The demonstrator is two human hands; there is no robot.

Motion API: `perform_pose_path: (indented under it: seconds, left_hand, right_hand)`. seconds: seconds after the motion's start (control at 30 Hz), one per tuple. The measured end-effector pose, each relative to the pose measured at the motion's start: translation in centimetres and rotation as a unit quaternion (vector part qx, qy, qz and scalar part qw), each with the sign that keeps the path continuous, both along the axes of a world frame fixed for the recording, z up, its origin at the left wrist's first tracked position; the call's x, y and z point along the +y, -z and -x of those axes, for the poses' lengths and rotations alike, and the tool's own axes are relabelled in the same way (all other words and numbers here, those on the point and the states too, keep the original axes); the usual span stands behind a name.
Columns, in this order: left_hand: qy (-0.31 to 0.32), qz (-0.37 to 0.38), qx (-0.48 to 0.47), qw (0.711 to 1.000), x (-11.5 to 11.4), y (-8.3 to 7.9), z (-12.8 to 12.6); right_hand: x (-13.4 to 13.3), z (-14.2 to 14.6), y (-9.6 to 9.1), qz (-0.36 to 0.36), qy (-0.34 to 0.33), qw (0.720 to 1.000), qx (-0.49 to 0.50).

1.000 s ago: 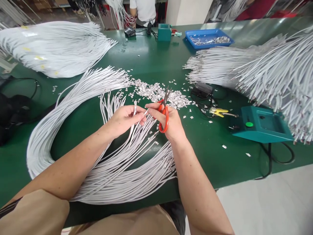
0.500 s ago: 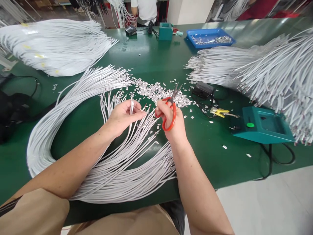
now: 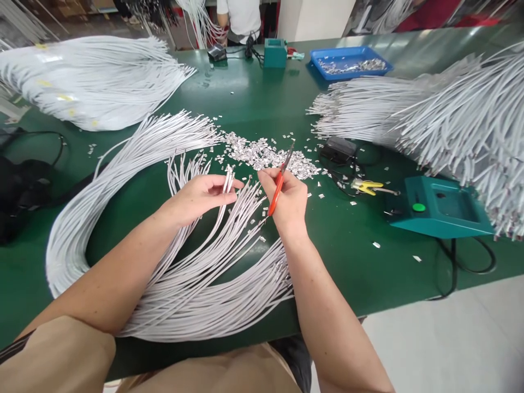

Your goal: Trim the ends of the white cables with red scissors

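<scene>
My left hand (image 3: 200,197) grips a few white cables (image 3: 226,188) near their ends, between thumb and fingers. Red-handled scissors (image 3: 278,191) are in my right hand (image 3: 289,199), their dark blades pointing up and away from me; the blades look nearly together. Right thumb and forefinger are close to the left fingertips, with a small gap between the hands. Whether the right fingertips also pinch something small, I cannot make out. Below the hands, a loose bundle of white cables (image 3: 196,305) curves across the green table. Behind them lies a heap of small silvery-white pieces (image 3: 262,153).
Large white cable bundles (image 3: 94,82) lie at the back left, with more cables (image 3: 368,106) at the right. A teal device (image 3: 442,210) with a green button stands right, near yellow-handled pliers (image 3: 368,187) and a black box (image 3: 339,148). Behind sits a blue tray (image 3: 352,54). A person (image 3: 241,19) is beyond the table.
The scissors have turned in my right hand, so their handles now appear edge-on. My left hand, with the cables, has shifted slightly right and lower.
</scene>
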State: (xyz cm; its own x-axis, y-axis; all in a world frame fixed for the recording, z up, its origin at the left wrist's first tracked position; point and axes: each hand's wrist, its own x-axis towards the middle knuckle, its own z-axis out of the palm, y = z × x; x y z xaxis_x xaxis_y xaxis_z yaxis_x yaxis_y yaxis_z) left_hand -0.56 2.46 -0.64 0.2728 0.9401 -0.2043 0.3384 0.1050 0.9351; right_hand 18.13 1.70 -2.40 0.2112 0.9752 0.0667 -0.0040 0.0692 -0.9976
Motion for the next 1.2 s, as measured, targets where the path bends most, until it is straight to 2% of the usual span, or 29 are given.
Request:
perform_pose_path:
  seconds: [0.1,0.37,0.47,0.53,0.6,0.7,0.8,0.87,1.0,1.2]
  left_hand:
    - [-0.029,0.001,-0.023,0.999,-0.1,0.0,-0.6]
    - [0.003,0.03,-0.077,0.997,-0.1,0.2,-0.9]
    - [-0.011,0.021,-0.123,0.992,-0.1,0.5,-0.9]
    - [-0.031,0.011,-0.139,0.99,-0.1,0.5,-1.1]
    - [-0.052,0.0,-0.141,0.989,-0.2,0.4,-1.3]
    - [-0.083,-0.03,-0.126,0.988,-0.3,0.2,-1.4]
    - [-0.099,-0.063,-0.098,0.988,-0.3,0.1,-1.4]
    - [-0.103,-0.083,-0.069,0.989,-0.3,0.1,-1.4]
    - [-0.112,-0.144,0.005,0.983,-0.4,0.2,-1.5]
    - [-0.128,-0.231,0.082,0.961,-0.6,0.3,-1.8]
  right_hand:
    - [-0.3,0.4,-0.3,0.003,-0.068,0.998,0.008]
    - [-0.3,0.4,-0.3,0.013,-0.185,0.979,0.078]
    - [-0.2,0.3,-0.2,0.026,-0.209,0.973,0.089]
    - [-0.2,0.2,-0.2,0.031,-0.201,0.976,0.078]
    - [-0.1,0.0,-0.2,0.042,-0.18,0.982,0.035]
    - [0.0,-0.3,-0.1,0.061,-0.144,0.981,-0.115]
    - [0.0,-0.4,0.1,0.055,-0.135,0.946,-0.289]
    - [-0.2,-0.2,0.1,0.048,-0.143,0.92,-0.361]
    - [-0.5,0.1,0.1,0.031,-0.143,0.891,-0.431]
    - [-0.4,0.1,0.2,0.022,-0.131,0.865,-0.485]
